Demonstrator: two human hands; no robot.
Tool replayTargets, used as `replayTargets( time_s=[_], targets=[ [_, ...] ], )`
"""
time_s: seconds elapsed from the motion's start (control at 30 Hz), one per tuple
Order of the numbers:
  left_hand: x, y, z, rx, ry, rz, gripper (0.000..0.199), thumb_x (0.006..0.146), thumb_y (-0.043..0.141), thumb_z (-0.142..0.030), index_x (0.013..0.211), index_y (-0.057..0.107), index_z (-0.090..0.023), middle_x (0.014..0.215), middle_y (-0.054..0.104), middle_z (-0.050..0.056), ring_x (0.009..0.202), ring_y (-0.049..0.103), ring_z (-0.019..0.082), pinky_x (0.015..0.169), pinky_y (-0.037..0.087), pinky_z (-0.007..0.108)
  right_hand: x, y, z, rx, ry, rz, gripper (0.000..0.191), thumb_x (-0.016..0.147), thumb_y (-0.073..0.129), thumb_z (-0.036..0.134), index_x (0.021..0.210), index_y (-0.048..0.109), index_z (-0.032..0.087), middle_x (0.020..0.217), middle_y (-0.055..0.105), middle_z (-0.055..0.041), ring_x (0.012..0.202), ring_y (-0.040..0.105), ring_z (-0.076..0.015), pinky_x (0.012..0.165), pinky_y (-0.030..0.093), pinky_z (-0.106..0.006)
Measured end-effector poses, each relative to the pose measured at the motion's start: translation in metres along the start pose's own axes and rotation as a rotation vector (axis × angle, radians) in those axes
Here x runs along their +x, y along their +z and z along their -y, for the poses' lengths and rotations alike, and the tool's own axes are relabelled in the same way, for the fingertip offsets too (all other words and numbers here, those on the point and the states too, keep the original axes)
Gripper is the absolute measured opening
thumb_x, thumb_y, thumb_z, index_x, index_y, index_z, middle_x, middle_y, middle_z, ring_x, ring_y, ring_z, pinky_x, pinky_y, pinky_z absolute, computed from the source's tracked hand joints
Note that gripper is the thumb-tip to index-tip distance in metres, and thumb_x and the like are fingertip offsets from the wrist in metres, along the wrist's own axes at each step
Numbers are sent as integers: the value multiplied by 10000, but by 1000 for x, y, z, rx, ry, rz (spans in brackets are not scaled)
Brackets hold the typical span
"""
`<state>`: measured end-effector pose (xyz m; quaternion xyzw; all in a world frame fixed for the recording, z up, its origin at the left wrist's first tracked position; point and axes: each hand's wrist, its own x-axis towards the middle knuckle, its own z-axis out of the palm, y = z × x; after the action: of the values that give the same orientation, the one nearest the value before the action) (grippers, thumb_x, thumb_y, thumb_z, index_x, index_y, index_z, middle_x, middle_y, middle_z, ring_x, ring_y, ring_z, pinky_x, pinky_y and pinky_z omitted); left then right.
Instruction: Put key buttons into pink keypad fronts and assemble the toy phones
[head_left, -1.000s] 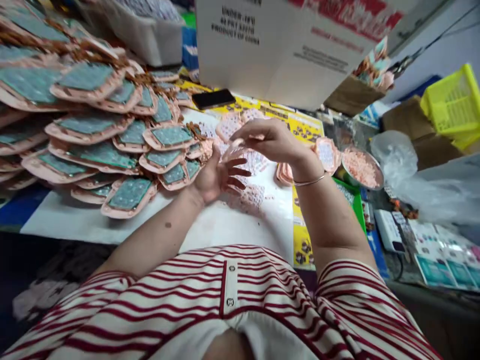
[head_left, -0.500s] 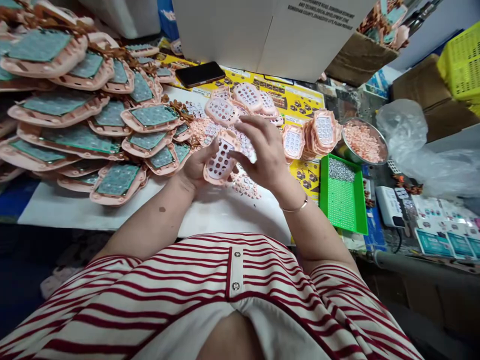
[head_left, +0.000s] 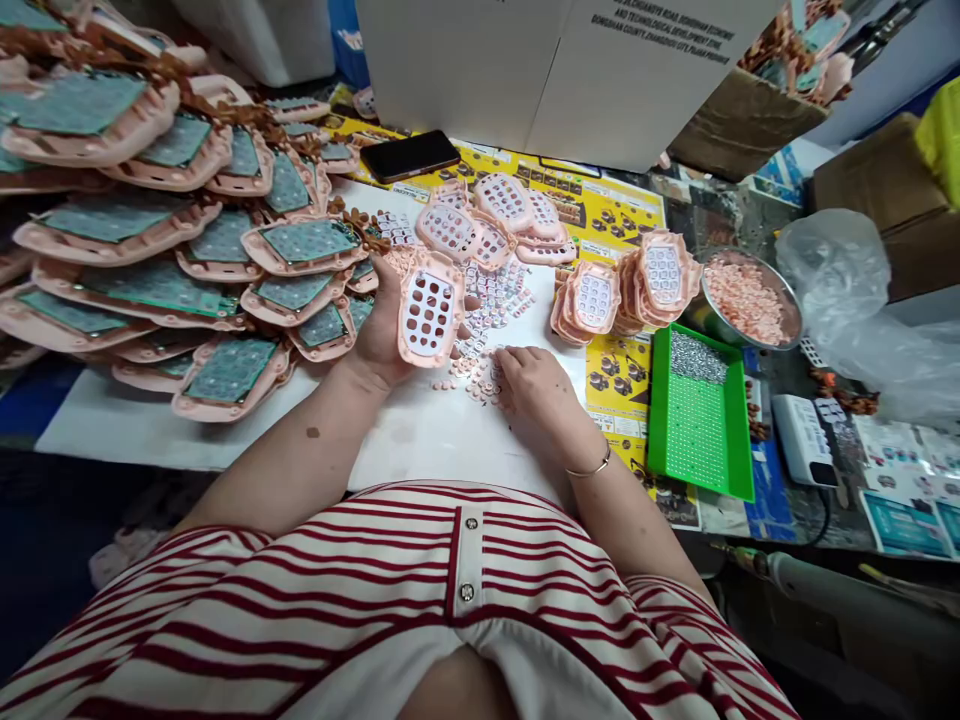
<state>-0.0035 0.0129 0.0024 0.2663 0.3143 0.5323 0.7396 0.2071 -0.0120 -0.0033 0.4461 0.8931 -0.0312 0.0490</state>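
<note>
My left hand (head_left: 375, 325) is closed around the edge of a pink plastic casing (head_left: 430, 310), held tilted above the table. Its white panel has rows of open holes, and fingertips show past its right side. Close by on the right, my right hand (head_left: 536, 390) is down on the white table surface, fingers bent together at a heap of small pink button pieces (head_left: 480, 372). Whatever is between those fingertips is hidden. Behind the casing spread small white printed keys (head_left: 501, 298). Beyond them lie several pink casings (head_left: 448, 228) in a loose pile.
Casings with green circuit boards (head_left: 229, 370) are stacked high at left. Right of my hands stand stacked casings with filled panels (head_left: 664, 275), a green tray (head_left: 701, 420) with tiny metal parts, and a metal bowl (head_left: 791, 318) of pink pieces. A black phone (head_left: 410, 155) lies behind.
My right hand has moved from over the casing down to the pile of small button pieces. The casing in my left hand now faces up more squarely. The view has shifted slightly.
</note>
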Motion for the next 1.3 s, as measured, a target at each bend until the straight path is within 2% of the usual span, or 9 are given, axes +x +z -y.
replayTargets(
  time_s=[0.13, 0.23, 0.37, 0.43, 0.57, 0.67, 0.9, 1.07, 1.3],
  targets=[
    [2, -1, 1, 11, -13, -2, 925, 789, 261, -905, 1254, 563, -165, 992, 723, 131, 743, 726, 215, 497, 584, 264, -2, 12, -7, -7, 44, -78, 374, 936, 425, 101, 1272, 583, 49, 1112, 664, -202, 949, 564, -283, 852, 427, -388],
    [4, -3, 2, 12, -8, 20, 947, 773, 272, -916, 1271, 553, -162, 1004, 726, 137, 751, 730, 224, 484, 585, 270, -2, 21, -15, 126, 116, -246, 362, 955, 398, 105, 1222, 642, 89, 1011, 671, -172, 904, 574, -264, 822, 459, -386],
    [4, -3, 6, 7, 32, 39, 958, 739, 283, -941, 1233, 593, -181, 1010, 732, 126, 838, 739, 249, 519, 600, 273, -1, 13, -16, 564, 223, -550, 189, 929, 570, 234, 951, 751, 186, 918, 666, -99, 864, 605, -214, 790, 502, -363],
    [5, -2, 11, 19, 59, 36, 960, 731, 280, -947, 1207, 617, -184, 1021, 734, 120, 926, 733, 270, 586, 621, 299, 0, -1, -6, 886, 269, -614, 112, 875, 668, 295, 859, 753, 223, 860, 666, -55, 821, 617, -183, 775, 519, -350],
    [3, 0, 21, 79, 131, 43, 973, 647, 443, -953, 1167, 643, -155, 1069, 725, 140, 1064, 698, 315, 743, 630, 367, 9, -24, 28, 1663, 369, -411, 237, 745, 803, 413, 849, 716, 219, 735, 680, 3, 673, 638, -129, 686, 561, -311],
    [1, -3, 24, 132, 218, 110, 974, 531, 671, -879, 1202, 630, -174, 1147, 707, 152, 1132, 665, 336, 843, 606, 395, 16, -29, 49, 1959, 460, -223, 330, 654, 862, 419, 801, 685, 183, 715, 698, -4, 658, 668, -117, 629, 575, -254],
    [3, -14, 25, 175, 366, 266, 1006, 498, 855, -693, 1356, 539, -276, 1357, 601, 141, 1240, 599, 349, 966, 544, 436, 21, -22, 57, 1974, 651, -214, 341, 632, 857, 419, 707, 633, 173, 570, 574, 61, 454, 484, -62, 336, 414, -172],
    [4, -15, 28, 144, 353, 328, 1038, 482, 888, -648, 1382, 515, -289, 1392, 570, 149, 1273, 574, 348, 1004, 521, 433, 19, -19, 61, 2009, 724, -228, 389, 618, 853, 451, 687, 572, 190, 522, 540, 74, 442, 464, -65, 338, 375, -167],
    [-3, -4, 28, 125, 340, 259, 1069, 464, 907, -620, 1390, 494, -285, 1329, 623, 146, 1259, 589, 334, 977, 536, 405, 21, -9, 74, 1906, 739, -470, 399, 662, 824, 476, 747, 542, 206, 564, 520, 101, 405, 391, -43, 349, 310, -188]
  ],
)
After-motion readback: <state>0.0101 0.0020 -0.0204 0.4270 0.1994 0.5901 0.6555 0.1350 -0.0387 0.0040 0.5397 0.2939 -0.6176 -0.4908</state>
